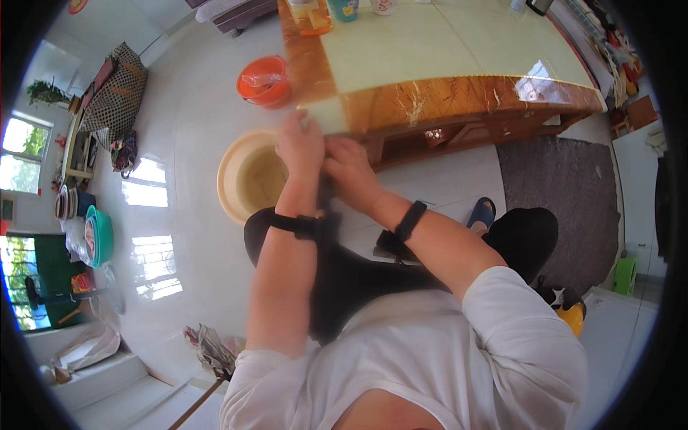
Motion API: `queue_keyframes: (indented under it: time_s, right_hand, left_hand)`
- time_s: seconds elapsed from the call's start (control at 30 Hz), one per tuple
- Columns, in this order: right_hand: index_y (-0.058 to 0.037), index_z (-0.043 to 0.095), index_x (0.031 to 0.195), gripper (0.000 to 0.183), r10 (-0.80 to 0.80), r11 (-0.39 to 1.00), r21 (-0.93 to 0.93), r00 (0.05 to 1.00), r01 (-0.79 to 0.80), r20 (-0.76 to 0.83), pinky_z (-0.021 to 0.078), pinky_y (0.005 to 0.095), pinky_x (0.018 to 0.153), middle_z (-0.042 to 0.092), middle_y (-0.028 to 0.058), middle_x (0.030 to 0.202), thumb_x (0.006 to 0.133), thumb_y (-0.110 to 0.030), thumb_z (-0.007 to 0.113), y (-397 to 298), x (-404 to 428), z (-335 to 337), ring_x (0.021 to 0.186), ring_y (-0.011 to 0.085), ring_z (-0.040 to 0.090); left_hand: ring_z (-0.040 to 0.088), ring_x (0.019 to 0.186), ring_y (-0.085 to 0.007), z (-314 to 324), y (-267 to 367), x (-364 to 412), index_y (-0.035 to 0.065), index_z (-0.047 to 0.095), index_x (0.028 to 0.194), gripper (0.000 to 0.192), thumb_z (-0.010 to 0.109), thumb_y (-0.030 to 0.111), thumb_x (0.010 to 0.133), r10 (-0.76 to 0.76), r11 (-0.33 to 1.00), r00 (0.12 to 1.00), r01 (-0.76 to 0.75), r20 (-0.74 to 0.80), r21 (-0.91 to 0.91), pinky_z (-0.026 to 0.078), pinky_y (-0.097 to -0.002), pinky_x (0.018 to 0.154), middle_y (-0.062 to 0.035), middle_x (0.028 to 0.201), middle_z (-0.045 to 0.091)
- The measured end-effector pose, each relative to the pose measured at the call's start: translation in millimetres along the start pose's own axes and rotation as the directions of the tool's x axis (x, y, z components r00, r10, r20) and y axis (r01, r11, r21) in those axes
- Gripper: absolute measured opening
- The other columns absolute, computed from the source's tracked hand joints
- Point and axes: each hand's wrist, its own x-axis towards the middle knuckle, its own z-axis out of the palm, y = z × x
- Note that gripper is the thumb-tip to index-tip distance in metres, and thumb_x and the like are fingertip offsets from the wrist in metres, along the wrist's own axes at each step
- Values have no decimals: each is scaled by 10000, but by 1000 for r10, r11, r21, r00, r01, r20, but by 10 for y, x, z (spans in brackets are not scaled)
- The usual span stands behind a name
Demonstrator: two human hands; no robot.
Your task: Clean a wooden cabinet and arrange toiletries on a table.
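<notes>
My left hand point(301, 148) is raised beside the near left corner of the marble-topped table point(392, 45), fingers curled, with a small greyish glint at its fingertips. My right hand point(346, 166) is just to the right, its fingers bent close to the left hand. A dark, blurred thing point(326, 193) shows between and below the hands; whether either hand holds it is unclear. To the left of the hands, a cream plastic basin point(227, 180) with murky liquid stands on the floor, partly hidden by my left hand and knee. Dark straps circle both forearms.
An orange bucket point(263, 83) with clear plastic inside stands beyond the basin. Cups and an orange container point(314, 19) are at the table's far left. A grey mat point(559, 209) lies at right. A checkered bag point(115, 94) and teal basin point(102, 236) are at far left.
</notes>
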Motion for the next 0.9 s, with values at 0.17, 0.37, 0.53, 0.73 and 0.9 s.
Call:
queue_keyframes:
  time_s: [0.17, 0.37, 0.53, 0.73, 0.9]
  right_hand:
    - [-42, 580, 1057, 160, 729, -631, 643, -50, -435, 682, 488, 471, 922, 640, 128, 991, 934, -77, 484, -76, -450, -148, 1007, 338, 615]
    - [-32, 570, 1213, 361, 633, -772, 622, 79, 132, 770, 500, 409, 940, 676, 105, 1062, 1013, -253, 366, 286, -45, 166, 995, 298, 637]
    - [-20, 549, 1247, 341, 610, -764, 527, 151, 372, 777, 491, 381, 942, 642, 114, 1156, 1008, -223, 415, 648, -172, 208, 1057, 271, 615]
    - [-5, 525, 1287, 342, 619, -770, 599, 29, 219, 785, 480, 347, 944, 601, 125, 1268, 1001, -186, 474, 1303, -886, 205, 1131, 239, 587]
    - [-47, 516, 1277, 314, 739, -614, 718, -83, 328, 669, 515, 359, 839, 628, 116, 1162, 1025, -223, 450, 1321, -1132, 836, 1004, 229, 619]
  left_hand:
    - [512, 1223, -328, -64, 32, -19, 102, 601, 1217, 391, 617, 219, 844, 222, 949, 973, -230, 58, 216, 290, -520, 1084, -126, 1277, 591]
    - [423, 1333, -290, 236, 317, -32, 148, 560, 1281, 408, 604, 308, 908, 325, 841, 942, -328, 82, 431, 193, -556, 1134, -71, 1384, 525]
    - [379, 1374, -307, 267, 299, -33, 144, 547, 1313, 453, 568, 349, 910, 301, 792, 946, -320, 123, 520, 164, -551, 1148, -84, 1432, 490]
    - [448, 1314, -337, 253, 319, -23, 82, 561, 1283, 410, 551, 282, 925, 380, 711, 914, -388, 144, 586, 254, -535, 1106, -108, 1393, 526]
    - [460, 1291, -353, 196, 335, -4, 22, 583, 1243, 351, 589, 133, 910, 435, 727, 885, -453, 165, 516, 317, -462, 1075, -189, 1360, 529]
